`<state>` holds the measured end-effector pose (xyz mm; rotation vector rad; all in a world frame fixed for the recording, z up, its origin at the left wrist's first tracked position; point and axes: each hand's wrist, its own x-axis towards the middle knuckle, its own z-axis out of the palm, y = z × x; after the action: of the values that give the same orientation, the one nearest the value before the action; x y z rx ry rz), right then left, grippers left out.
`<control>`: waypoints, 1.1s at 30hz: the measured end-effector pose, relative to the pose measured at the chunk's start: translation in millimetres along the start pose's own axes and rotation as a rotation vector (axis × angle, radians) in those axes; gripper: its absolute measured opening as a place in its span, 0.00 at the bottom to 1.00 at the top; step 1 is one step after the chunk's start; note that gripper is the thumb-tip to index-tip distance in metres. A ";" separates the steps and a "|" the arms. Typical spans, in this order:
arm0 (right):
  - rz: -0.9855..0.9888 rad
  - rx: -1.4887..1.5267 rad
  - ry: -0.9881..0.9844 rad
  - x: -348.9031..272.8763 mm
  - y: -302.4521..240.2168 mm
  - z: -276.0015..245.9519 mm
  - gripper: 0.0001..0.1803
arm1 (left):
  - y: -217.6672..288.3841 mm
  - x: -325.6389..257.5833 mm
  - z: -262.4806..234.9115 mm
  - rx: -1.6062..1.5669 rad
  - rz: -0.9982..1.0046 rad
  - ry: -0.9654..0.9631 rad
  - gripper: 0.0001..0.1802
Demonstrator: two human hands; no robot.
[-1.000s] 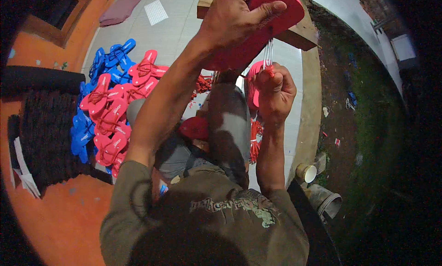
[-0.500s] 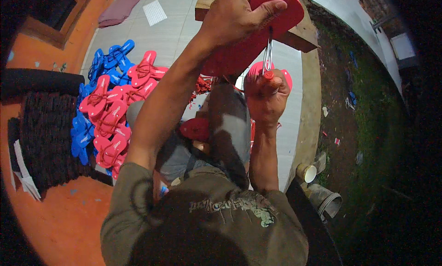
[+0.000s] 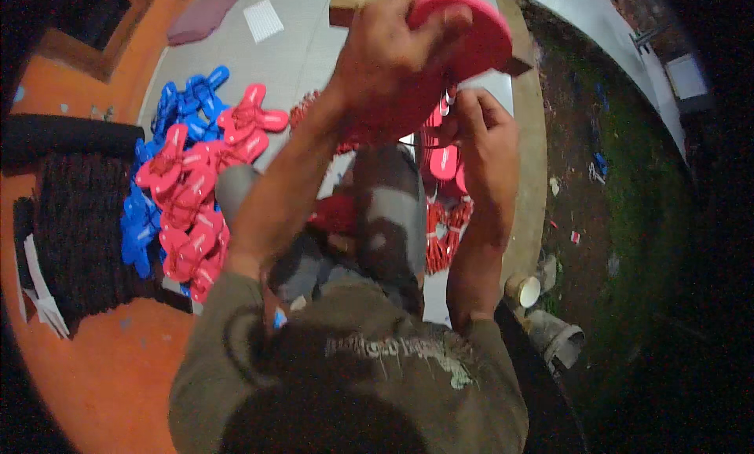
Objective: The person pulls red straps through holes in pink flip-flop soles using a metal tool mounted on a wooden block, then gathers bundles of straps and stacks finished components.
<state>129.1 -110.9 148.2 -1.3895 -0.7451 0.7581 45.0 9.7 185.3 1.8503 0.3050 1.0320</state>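
My left hand (image 3: 393, 53) grips a red flip-flop sole (image 3: 483, 42) from above, with the thumb lying across its face. The sole is tilted and raised above my lap. Close to the sole's right underside, my right hand (image 3: 487, 124) has its fingers curled in. Blur and the fingers themselves hide what it pinches. A thin dark strand (image 3: 424, 146) runs from below the sole toward those fingers. Behind the sole sits a wooden block (image 3: 353, 2), partly covered by my left hand.
Red flip-flops (image 3: 192, 187) lie heaped at the left, with blue flip-flops (image 3: 196, 100) behind and beside them. Bundled red straps (image 3: 448, 234) and red soles (image 3: 444, 163) are beside my right forearm. A dark stack (image 3: 78, 234) stands by the orange wall; a pale bucket (image 3: 558, 340) is at the right.
My right hand has moved right and turned; the red-handled metal tool it held is no longer clearly seen. The left hand still holds the sole, which has shifted slightly right and down.
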 end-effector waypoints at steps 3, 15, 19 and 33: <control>-0.284 -0.149 0.164 2.3 -1.8 -0.1 0.16 | -5.7 -7.0 3.8 -0.163 0.013 0.018 0.18; -0.527 -0.098 0.157 41.9 -19.6 19.3 0.13 | -5.5 1.9 8.0 0.556 0.203 0.356 0.17; -0.413 -0.117 0.221 35.5 -4.5 22.3 0.13 | -18.4 -15.9 23.0 0.004 0.274 0.445 0.19; -0.204 -0.029 0.187 37.9 -21.0 27.0 0.21 | -34.3 -2.4 22.6 -0.074 0.028 0.432 0.20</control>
<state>128.9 -65.1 170.8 -1.3656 -0.7395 0.4527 68.2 11.7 151.4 1.5572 0.4884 1.4422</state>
